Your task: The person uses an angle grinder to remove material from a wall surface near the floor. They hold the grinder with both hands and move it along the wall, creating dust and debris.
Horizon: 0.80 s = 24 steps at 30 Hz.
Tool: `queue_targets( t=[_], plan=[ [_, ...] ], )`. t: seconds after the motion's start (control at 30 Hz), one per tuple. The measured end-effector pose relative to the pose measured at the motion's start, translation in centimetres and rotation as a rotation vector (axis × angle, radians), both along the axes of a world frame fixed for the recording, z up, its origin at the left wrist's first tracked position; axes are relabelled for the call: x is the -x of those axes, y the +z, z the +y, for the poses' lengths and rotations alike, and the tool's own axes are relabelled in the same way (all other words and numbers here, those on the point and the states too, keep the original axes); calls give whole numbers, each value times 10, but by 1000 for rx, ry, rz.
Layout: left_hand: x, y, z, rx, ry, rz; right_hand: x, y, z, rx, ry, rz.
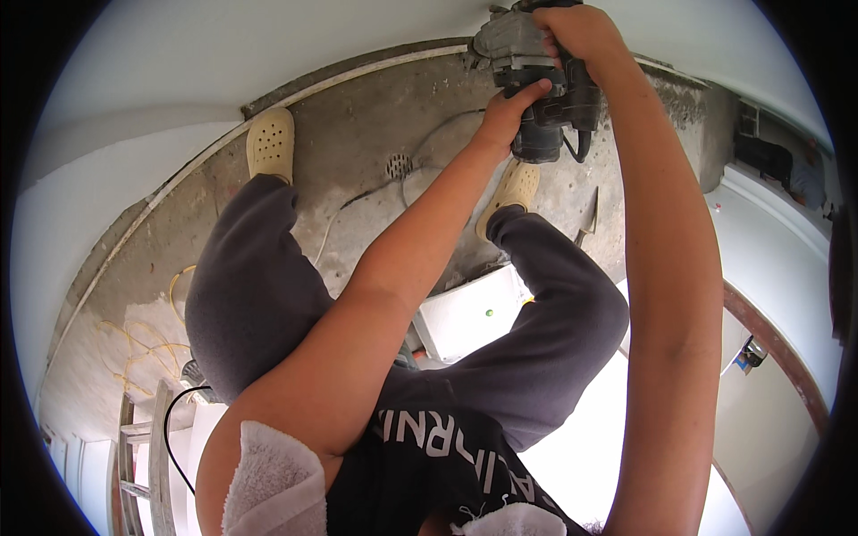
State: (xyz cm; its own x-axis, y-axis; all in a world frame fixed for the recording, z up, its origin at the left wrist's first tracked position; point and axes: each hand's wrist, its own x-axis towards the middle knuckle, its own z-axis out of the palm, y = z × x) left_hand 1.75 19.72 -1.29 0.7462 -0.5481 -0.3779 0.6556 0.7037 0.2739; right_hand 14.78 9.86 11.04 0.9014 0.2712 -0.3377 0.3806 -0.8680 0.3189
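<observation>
Both hands hold a dusty black and grey corded power tool point(536, 134) up against the white wall. My left hand point(511, 112) is closed round the side of its body, thumb lying across the black casing. Above and to the right, my right hand point(579, 34) is wrapped round the upper rear handle. The tool's grey housing points left, toward the wall's lower edge, and a black cable loops from its lower end. Whether any part bites into the wall cannot be seen. My feet, in cream clogs point(271, 143), stand apart on the concrete floor.
A round floor drain point(399, 165) lies between my feet, with cables running past it. A pointed blade with a handle point(592, 219) rests on the floor at right. Tangled yellow cord point(134, 353) and a ladder point(159, 456) are at lower left. A white panel point(469, 317) lies beneath my legs.
</observation>
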Motion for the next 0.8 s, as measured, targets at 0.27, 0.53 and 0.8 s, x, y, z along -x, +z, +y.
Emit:
queue_targets(
  t=[0.27, 0.53, 0.8],
  plan=[
    [3, -3, -5, -49, -29, -26, 28, 25, 16, -877, -1030, 70],
    [7, -11, -6, -55, -17, -1, 21, 6, 3, -240, -367, 27],
    [8, -13, 2, -24, -32, 4, 28, 9, 18, -305, -449, 36]
  ],
)
